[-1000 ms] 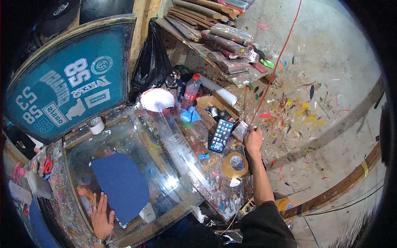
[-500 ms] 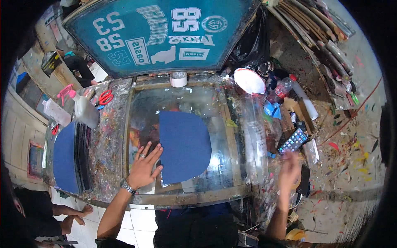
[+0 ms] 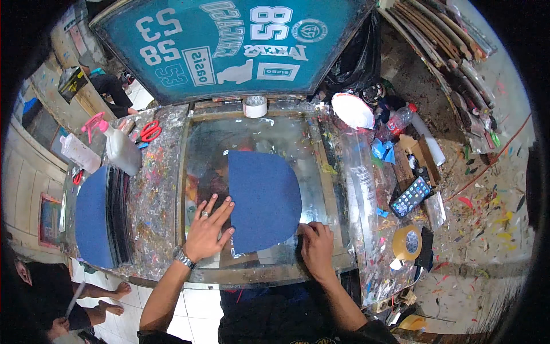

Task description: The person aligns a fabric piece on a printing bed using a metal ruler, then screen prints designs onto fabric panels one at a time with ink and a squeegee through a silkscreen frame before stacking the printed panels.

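Observation:
A blue fabric panel (image 3: 264, 200), straight on its left side and rounded on its right, lies flat on the framed glass top (image 3: 209, 135). My left hand (image 3: 211, 230), with a ring and a wristwatch, lies open beside the panel's straight edge, fingertips touching it. At the lower right of the curved edge is my right hand (image 3: 318, 245), fingers curled and thumb and forefinger pinched together at the rim. Whatever sits in that pinch is too small to make out. To the left stands a stack of similar blue panels (image 3: 91, 218) with dark edges.
A printing screen (image 3: 229, 51) leans behind the glass, a tape roll (image 3: 255, 106) before it. On the left are a spray bottle (image 3: 121, 149) and red scissors (image 3: 150, 132). A phone (image 3: 410, 197), tan tape (image 3: 407, 242) and a white bowl (image 3: 352, 111) lie right. Another person (image 3: 51, 286) sits lower left.
My right hand has come left from beside the phone to the panel's curved edge, its fingers now pinched. The left hand stays by the straight edge. The whole view has shifted slightly.

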The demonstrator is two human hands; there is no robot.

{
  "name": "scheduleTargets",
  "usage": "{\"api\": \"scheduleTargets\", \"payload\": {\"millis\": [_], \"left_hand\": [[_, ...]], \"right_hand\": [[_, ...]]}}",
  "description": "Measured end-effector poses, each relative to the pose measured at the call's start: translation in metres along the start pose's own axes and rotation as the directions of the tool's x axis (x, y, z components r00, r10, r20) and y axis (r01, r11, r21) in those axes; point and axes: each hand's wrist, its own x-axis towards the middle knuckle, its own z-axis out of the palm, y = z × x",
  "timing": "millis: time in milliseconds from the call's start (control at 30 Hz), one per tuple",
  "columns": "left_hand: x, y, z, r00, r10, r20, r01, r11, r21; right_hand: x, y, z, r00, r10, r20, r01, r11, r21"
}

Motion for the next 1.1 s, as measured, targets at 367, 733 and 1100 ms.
{"api": "scheduleTargets", "payload": {"millis": [367,733,1100], "left_hand": [[-0.003,0.000,0.002,1.000,0.019,-0.013,-0.019,1.000,0.004],[0.000,-0.003,0.001,1.000,0.010,0.010,-0.010,1.000,0.000],[0.070,-0.028,-0.124,0.923,0.001,-0.384,0.067,0.984,0.165]], "right_hand": [[-0.023,-0.004,0.002,0.997,-0.067,0.049,0.071,0.995,-0.074],[-0.031,-0.006,0.008,0.984,-0.166,0.064,0.169,0.984,-0.048],[0.200,-0.035,0.029,0.950,-0.242,-0.198,0.291,0.915,0.278]]}}
